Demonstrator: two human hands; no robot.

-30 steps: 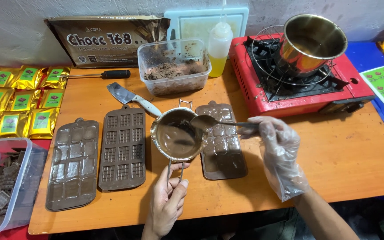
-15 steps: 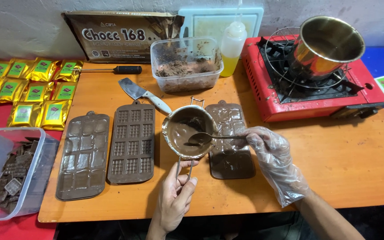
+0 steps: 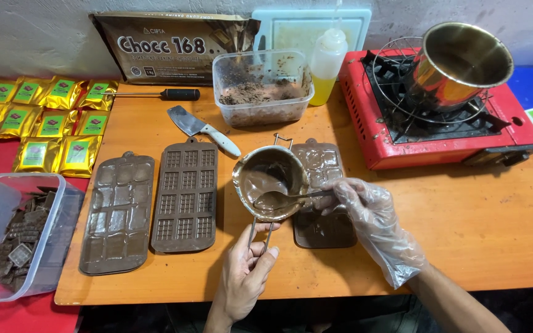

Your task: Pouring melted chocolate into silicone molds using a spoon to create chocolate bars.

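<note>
My left hand (image 3: pixel 246 270) grips the wire handle of a small metal pot (image 3: pixel 271 182) with melted chocolate, held tilted above the wooden table (image 3: pixel 464 228). In a clear plastic glove, my right hand (image 3: pixel 368 213) holds a spoon (image 3: pixel 285 198) whose bowl dips into the chocolate. Under and right of the pot lies a brown chocolate mould (image 3: pixel 322 203), partly hidden. Two more brown moulds (image 3: pixel 186 196) (image 3: pixel 118 213) lie to the left.
A red gas stove (image 3: pixel 439 123) with a steel pot (image 3: pixel 458 65) stands at back right. A clear tub of chocolate bits (image 3: pixel 260 86), a squeeze bottle (image 3: pixel 328 65), a cleaver (image 3: pixel 202 128), a chocolate bag (image 3: pixel 168 46), gold packets (image 3: pixel 38 123) and a left tub (image 3: pixel 13 237) surround.
The spoon has dipped lower into the pot of chocolate. The pot and both hands have stayed over the right mould, with only the camera view shifting a little.
</note>
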